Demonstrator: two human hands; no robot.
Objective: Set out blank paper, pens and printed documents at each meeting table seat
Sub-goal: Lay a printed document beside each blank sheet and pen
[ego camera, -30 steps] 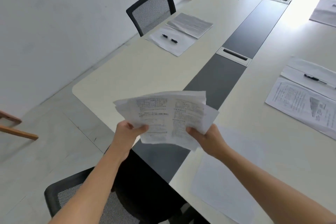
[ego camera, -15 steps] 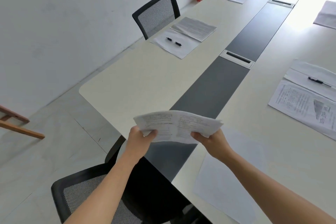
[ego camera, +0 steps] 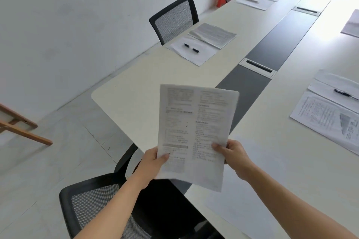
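The printed document (ego camera: 196, 134) was held up in the air over the near end of the table (ego camera: 136, 91), its face turned to the camera. Its print was too blurred to read, and it may have been more than one sheet. The left hand (ego camera: 151, 163) pinched its lower left edge with the thumb on the front, the other fingers hidden behind the paper. The right hand (ego camera: 236, 154) pinched the lower right edge the same way, its remaining fingers likewise out of sight.

At five o'clock from the document a blank sheet (ego camera: 244, 211) lay flat on the table, faint against the pale top and partly covered by the right forearm. At seven o'clock stood a black mesh chair (ego camera: 91, 205), cut off by the bottom edge.

At twelve o'clock, well apart, a pen (ego camera: 191, 47) showing only as two dark ends lay on a white sheet. A printed paper (ego camera: 213, 35) overlapped that sheet's far edge, and a second chair (ego camera: 174, 17) stood behind. At three o'clock another printed page (ego camera: 326, 120) ran out of the right edge, with a second pen (ego camera: 342, 93) on paper just beyond it.
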